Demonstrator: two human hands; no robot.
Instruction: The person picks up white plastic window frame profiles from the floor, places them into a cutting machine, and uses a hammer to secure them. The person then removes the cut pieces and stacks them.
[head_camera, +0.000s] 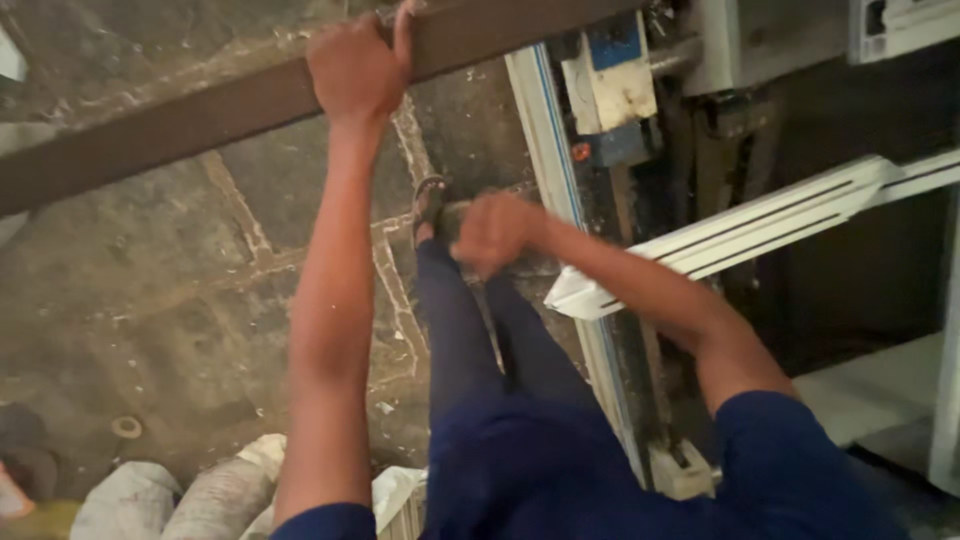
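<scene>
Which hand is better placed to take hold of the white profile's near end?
Probably the right hand: it hangs as a loose fist just left of the white profile, apparently holding nothing. The left hand is busy, gripping the long dark bar farther away.

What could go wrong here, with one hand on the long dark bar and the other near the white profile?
The left hand alone grips the long dark bar; it might tip or slip. The right hand, a blurred fist, sits close to the white profile end; it could knock it. A sandalled foot below risks a dropped bar.
</scene>
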